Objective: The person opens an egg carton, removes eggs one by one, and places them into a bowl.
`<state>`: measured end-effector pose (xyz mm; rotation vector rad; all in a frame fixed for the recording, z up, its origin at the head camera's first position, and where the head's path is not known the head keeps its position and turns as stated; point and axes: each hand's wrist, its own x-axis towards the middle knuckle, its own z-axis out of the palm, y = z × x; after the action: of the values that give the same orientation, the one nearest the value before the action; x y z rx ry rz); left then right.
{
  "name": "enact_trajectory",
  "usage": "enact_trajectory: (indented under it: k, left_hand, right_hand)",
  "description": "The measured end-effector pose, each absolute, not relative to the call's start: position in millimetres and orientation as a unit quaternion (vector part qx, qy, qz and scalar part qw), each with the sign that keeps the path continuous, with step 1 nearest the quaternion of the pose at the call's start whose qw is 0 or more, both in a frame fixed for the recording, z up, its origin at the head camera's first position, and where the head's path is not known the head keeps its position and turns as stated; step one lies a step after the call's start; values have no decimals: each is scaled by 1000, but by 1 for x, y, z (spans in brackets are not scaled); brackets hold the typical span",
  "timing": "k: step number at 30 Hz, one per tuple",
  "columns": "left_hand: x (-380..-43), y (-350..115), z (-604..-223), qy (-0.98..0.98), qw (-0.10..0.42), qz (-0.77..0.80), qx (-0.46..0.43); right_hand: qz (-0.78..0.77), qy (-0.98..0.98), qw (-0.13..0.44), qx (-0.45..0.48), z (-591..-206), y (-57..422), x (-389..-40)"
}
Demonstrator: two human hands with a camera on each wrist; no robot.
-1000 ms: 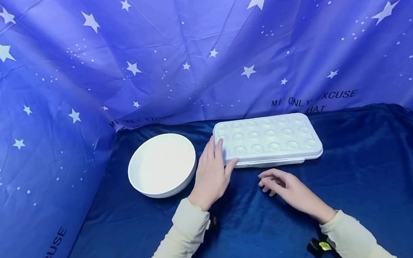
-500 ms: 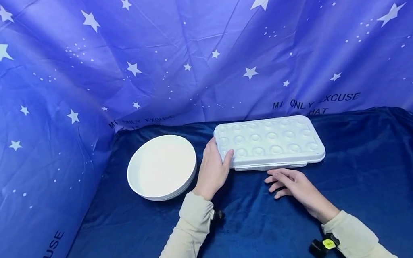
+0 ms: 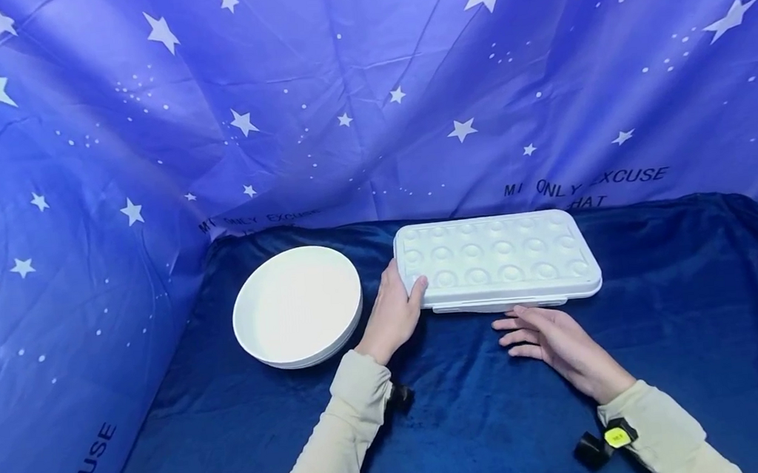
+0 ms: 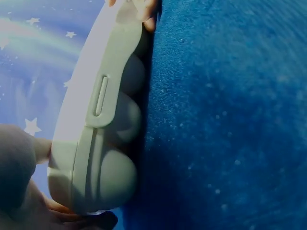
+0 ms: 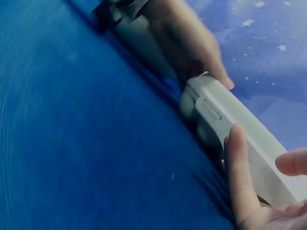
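Right of center, I see left hand (image 3: 392, 314) pinching white rectangular dimpled plastic box (image 3: 497, 252); right hand (image 3: 560, 347), fingers spread. One-sided lift might tip it.

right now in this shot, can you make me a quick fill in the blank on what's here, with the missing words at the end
The left hand grips the white case at its ____ end in the head view. There, the case lies to the ____ of the white bowl. The cloth under the case is dark ____. A yellow label shows at the person's ____ wrist.

Missing words: left; right; blue; right
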<state>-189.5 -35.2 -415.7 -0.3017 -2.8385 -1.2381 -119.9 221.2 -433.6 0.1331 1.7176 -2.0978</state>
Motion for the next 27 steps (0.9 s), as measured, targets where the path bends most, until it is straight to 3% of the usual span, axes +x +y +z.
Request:
enact_trajectory:
  k: [7, 27]
  left_hand:
    - [-196, -38, -423, -888, -12, -451, -82]
    - [-203, -44, -427, -873, -50, -479, -81]
  right_hand:
    - [-847, 469, 248, 31, -436, 226, -123]
    - [-891, 367, 265, 42, -437, 222, -129]
